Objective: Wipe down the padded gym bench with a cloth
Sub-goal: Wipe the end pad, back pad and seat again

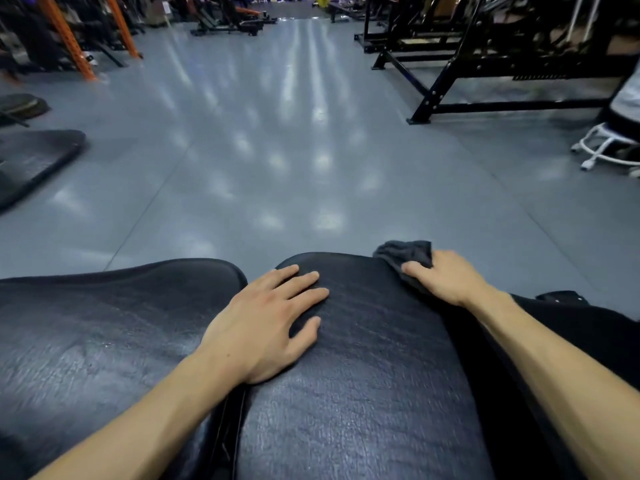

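The padded gym bench fills the bottom of the view as two black textured pads: a right pad (367, 382) and a left pad (104, 334), with a narrow gap between them. My left hand (266, 323) lies flat on the right pad near its far end, fingers spread, holding nothing. My right hand (443, 277) presses a dark grey cloth (407, 256) against the far right corner of that pad. Part of the cloth bunches up beyond my fingers, over the pad's edge.
Glossy grey floor (277, 150) stretches ahead. A black steel rack frame (485, 84) stands at right, with a white wheeled stool base (602, 150) beside it. Black pads (34, 161) lie at left; orange uprights (65, 36) and more gym machines stand farther back.
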Tool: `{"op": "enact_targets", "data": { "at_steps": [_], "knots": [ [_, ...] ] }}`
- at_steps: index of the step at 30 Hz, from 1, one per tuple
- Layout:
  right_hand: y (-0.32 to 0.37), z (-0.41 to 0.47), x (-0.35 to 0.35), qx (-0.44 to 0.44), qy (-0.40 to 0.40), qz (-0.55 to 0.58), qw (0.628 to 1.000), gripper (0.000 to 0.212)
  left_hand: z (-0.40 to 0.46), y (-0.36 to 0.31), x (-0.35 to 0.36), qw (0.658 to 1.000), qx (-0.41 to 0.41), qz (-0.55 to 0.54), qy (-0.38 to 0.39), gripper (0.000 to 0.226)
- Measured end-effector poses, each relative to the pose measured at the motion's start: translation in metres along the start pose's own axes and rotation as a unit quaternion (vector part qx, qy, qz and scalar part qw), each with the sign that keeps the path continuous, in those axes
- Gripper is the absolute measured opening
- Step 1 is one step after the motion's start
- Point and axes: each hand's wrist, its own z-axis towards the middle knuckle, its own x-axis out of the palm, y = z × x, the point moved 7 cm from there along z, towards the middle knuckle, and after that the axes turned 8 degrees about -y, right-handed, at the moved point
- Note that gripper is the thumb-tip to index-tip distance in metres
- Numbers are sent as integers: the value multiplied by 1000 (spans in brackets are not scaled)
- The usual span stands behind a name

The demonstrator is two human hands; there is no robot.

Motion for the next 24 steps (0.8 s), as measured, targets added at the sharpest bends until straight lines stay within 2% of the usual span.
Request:
{"op": "enact_targets", "data": {
  "at_steps": [2,4,7,10,12,14,16,20,22,24],
  "knots": [
    [-46,-20,-13,43,-23,-13,999,55,1,-1,0,1000,3,8,1,54],
    [-52,-26,-15,51,-35,-20,998,62,2,-3,0,1000,5,15,3,54],
    [-2,-5,-1,16,-44,-54,997,75,2,-5,1,1000,7,18,11,53],
    [69,9,19,-55,-59,-47,996,70,3,-6,0,999,8,25,19,54],
    [87,9,21,-75,-55,-28,995,60,4,-5,0,999,8,24,21,55],
    [64,5,19,-77,-34,6,996,56,3,-5,1,999,12,25,28,55],
    [3,-2,7,-39,-24,2,999,61,3,-7,2,999,14,29,31,57],
    [-153,-49,-35,149,-48,-56,986,74,6,-9,2,998,37,40,44,55],
    [-173,-65,-47,179,-68,-55,980,67,14,-15,5,996,56,35,58,55],
    [-159,-62,-45,173,-80,-73,979,58,23,-25,11,994,80,34,68,55]
  ]
}}
